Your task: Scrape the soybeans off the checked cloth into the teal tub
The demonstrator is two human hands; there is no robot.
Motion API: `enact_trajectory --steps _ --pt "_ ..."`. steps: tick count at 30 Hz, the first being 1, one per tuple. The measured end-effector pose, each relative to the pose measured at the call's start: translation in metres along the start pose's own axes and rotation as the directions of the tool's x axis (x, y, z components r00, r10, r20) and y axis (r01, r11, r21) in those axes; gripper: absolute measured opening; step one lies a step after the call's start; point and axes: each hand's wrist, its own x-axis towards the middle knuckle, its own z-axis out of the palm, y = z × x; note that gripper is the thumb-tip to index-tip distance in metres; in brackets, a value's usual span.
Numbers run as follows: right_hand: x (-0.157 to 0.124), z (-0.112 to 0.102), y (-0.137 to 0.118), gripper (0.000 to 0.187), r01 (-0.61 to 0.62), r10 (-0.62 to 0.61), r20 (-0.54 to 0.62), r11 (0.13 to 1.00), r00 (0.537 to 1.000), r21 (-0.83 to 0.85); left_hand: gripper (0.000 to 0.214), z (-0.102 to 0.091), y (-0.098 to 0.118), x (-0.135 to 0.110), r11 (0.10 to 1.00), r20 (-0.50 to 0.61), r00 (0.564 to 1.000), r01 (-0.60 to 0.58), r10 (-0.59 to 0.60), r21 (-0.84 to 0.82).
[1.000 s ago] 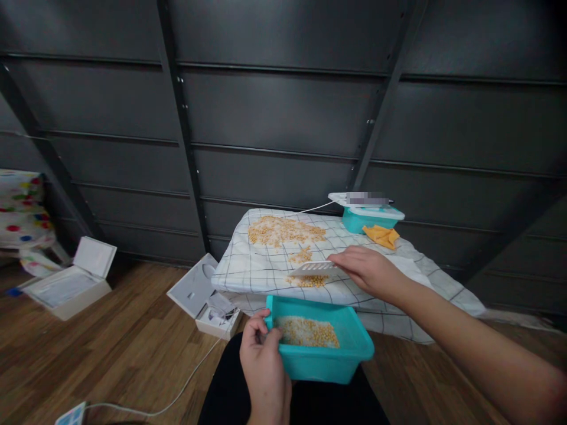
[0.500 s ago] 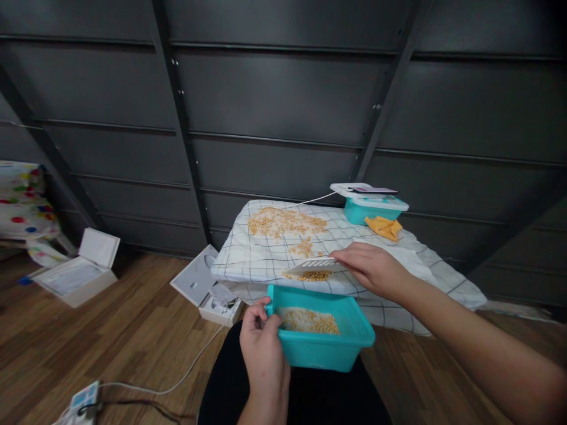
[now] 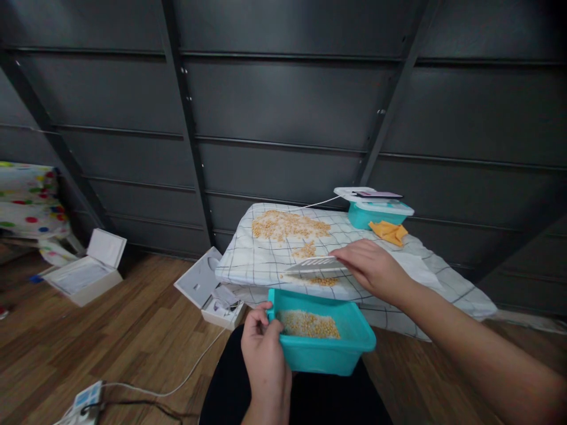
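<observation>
My left hand (image 3: 264, 342) grips the left rim of a teal plastic box (image 3: 319, 357), thumb inside and fingers outside, holding it above my lap. Yellow kernels mixed with white grains (image 3: 310, 324) lie in the box, mostly at its left and middle. My right hand (image 3: 365, 262) pinches the right end of a thin white slotted plastic piece (image 3: 316, 264), tilted above the table's front edge. Just under it, a small heap of yellow kernels (image 3: 325, 281) lies on the checked cloth (image 3: 248, 260). Farther back spreads a larger patch of kernels and white grains (image 3: 286, 225).
A lidded teal box (image 3: 376, 215) with a dark flat device (image 3: 378, 194) on top stands at the back right, beside an orange cloth (image 3: 388, 232). Open white boxes (image 3: 221, 313) and a power strip (image 3: 86, 404) with cables are on the floor. A dark panel wall (image 3: 283, 106) rises behind.
The white slotted piece has lifted slightly off the kernels near the front edge. The mix in the teal box looks more levelled, with more yellow kernels showing. The view has shifted a little.
</observation>
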Motion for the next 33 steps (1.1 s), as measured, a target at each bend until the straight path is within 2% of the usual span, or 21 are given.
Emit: enact_trajectory --steps 5,9,14,19,25,33 --pt "0.02 0.01 -0.007 0.03 0.02 -0.019 -0.029 1.0 0.999 0.009 0.021 0.0 0.0 0.0 1.0 0.006 1.0 0.0 0.0 0.013" --pt "0.034 0.025 -0.009 0.032 0.046 -0.048 0.027 0.997 0.998 0.062 0.02 -0.001 0.0 -0.001 1.0 0.01 1.0 -0.002 0.002 -0.006" --pt "0.028 0.033 -0.001 0.033 0.056 -0.063 0.055 0.991 0.997 0.125 0.018 -0.002 0.0 -0.004 1.0 0.031 0.999 -0.009 0.009 -0.013" --pt "0.012 0.025 0.003 0.034 0.07 -0.079 0.06 0.987 0.995 0.147 0.018 -0.002 -0.001 -0.004 1.0 0.047 0.999 -0.005 0.006 -0.02" --pt "0.006 0.007 -0.007 0.031 0.098 -0.115 0.083 0.978 0.99 0.186 0.018 -0.002 0.001 -0.005 0.999 0.047 0.999 0.001 0.0 -0.033" --pt "0.002 0.002 0.001 0.033 0.171 -0.17 -0.017 0.977 0.985 0.13 0.018 -0.001 0.002 -0.003 1.0 0.031 1.0 0.001 0.0 -0.032"
